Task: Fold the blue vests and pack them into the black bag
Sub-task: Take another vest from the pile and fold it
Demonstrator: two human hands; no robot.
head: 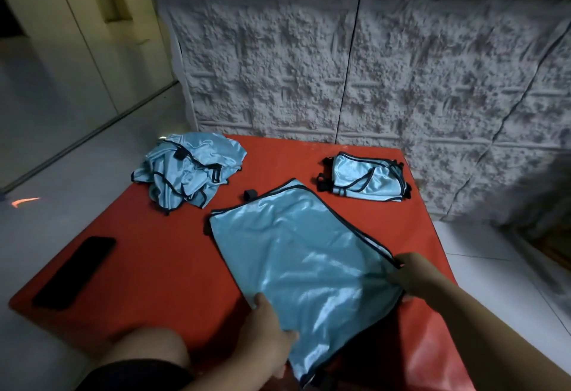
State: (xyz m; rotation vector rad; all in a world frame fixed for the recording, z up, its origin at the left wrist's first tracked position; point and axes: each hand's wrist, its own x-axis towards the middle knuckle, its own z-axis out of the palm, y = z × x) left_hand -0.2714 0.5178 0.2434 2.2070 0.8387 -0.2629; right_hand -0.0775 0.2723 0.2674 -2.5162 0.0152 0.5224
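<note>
A low red table (173,254) sits on a pale tiled floor (61,180), against a wall covered in white textured panels (340,59). At the far left of the table lies a flat black object (75,272), possibly a phone, though it is too dark to be sure. Behind it, near the back left corner, rests a crumpled heap of blue vests (188,171) with dark trim, unfolded and tangled together.

In the middle of the table, a single shiny blue vest (296,254) is spread out flat, running diagonally from the centre toward the near edge. The person's left hand (268,328) holds its near left edge, thumb on top of the fabric and fingers curled beneath, so this grip is closed on the vest. A bare knee (148,350) shows at the lower left.

To the right, the right hand (411,276) pinches the vest's right edge along the dark trim, fingers closed on the cloth.

At the back right corner of the table sits a neat stack of folded vests (364,179), well apart from the spread one.
</note>
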